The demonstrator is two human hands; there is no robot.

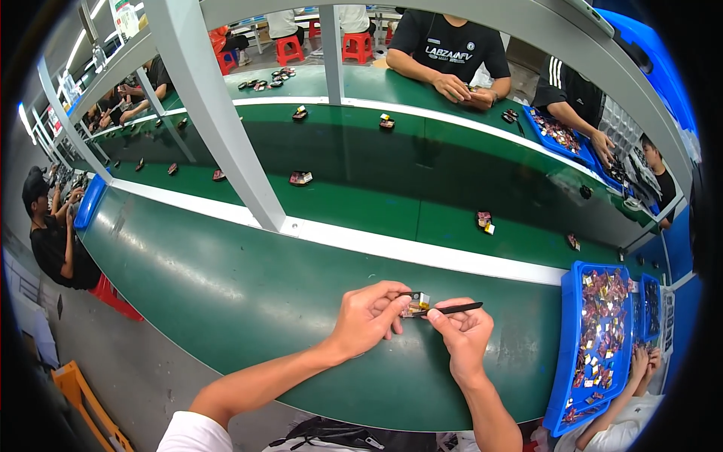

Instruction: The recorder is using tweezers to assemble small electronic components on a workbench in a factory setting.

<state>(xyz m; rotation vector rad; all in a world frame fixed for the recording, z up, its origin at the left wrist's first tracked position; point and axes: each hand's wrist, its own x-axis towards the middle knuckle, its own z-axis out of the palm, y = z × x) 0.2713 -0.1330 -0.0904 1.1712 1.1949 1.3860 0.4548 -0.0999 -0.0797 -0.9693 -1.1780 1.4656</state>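
My left hand (365,320) is closed round a small black electronic part (416,303) with a silvery-white block and a bit of yellow on it. Its fingers grip the left side of the part, just above the green worktop. In my right hand (465,339) is a slim black stick-like tool (461,307), perhaps tweezers, pinched between thumb and fingers. The tool's back end points right, and its working end meets the part or lies very close to it. Fingertips hide the exact contact.
A blue tray (566,350) heaped with small red-brown and white parts stands at the right of the green worktop (226,294). Beyond the white rail (422,260), a green conveyor belt (376,203) carries scattered assemblies. A grey post (218,113) rises left of centre. Co-workers sit around.
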